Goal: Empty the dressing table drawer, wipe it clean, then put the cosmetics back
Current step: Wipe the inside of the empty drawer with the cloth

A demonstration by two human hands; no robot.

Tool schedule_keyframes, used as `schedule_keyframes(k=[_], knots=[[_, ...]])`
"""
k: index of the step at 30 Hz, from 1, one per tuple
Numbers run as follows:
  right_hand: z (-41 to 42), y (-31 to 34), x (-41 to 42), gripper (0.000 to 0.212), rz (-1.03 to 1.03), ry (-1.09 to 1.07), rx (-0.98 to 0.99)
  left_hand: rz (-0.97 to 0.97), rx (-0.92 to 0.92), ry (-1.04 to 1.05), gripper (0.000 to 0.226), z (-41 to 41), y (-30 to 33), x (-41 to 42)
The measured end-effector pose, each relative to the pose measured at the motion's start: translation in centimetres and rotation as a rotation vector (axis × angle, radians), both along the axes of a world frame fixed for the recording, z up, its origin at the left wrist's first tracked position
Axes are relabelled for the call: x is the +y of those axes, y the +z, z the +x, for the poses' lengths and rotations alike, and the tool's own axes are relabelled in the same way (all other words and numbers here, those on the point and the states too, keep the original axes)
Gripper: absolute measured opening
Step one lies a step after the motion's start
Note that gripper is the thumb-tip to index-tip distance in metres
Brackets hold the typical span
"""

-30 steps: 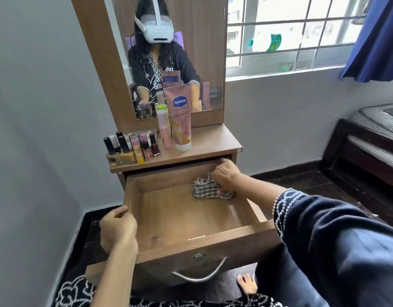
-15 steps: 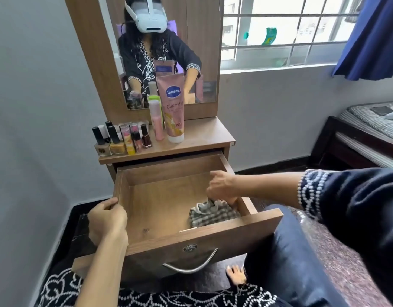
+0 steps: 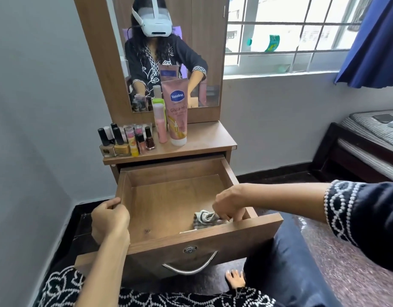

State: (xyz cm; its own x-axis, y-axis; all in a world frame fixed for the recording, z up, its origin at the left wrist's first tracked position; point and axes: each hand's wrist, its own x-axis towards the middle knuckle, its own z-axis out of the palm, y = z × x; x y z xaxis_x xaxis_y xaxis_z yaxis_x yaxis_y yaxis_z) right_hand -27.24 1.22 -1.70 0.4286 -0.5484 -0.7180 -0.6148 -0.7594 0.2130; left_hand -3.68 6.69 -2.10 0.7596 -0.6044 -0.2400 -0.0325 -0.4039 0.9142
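Observation:
The wooden drawer (image 3: 231, 238) stands pulled out, its inside bare except for a checked cloth (image 3: 205, 218) in the near right corner. My right hand (image 3: 230, 202) grips that cloth with fingers curled down against the drawer's front right corner. My left hand (image 3: 109, 218) grips the drawer's left wall near the front. On the dressing table top (image 3: 209, 138) stand a tall pink Vaseline tube (image 3: 178, 111), a slim pink bottle with a green cap (image 3: 160, 120) and several nail polish bottles (image 3: 127, 140) at the left.
A mirror (image 3: 175, 52) rises behind the table top. A grey wall runs along the left. To the right are a barred window (image 3: 286, 34), a blue curtain (image 3: 372, 45) and a bed (image 3: 368, 138). My knee (image 3: 286, 273) sits right of the drawer front.
My right hand has dragged the cloth from the drawer's back right to its near right corner. The left hand has kept its grip on the left wall.

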Motion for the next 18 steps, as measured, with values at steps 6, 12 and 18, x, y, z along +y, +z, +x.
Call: schedule_keyframes(k=[6, 12, 18], knots=[[0.4, 1.3, -1.8, 0.081, 0.012, -0.151, -0.288, 0.005, -0.004, 0.007, 0.026, -0.1, 0.2, 0.1], [2.2, 1.5, -6.2, 0.078, -0.211, -0.291, -0.354, 0.022, -0.005, -0.002, 0.025, 0.0, 0.2, 0.2], [6.1, 2.1, -1.8, 0.068, 0.026, -0.338, -0.287, 0.007, -0.008, 0.004, 0.026, 0.0, 0.5, 0.1]])
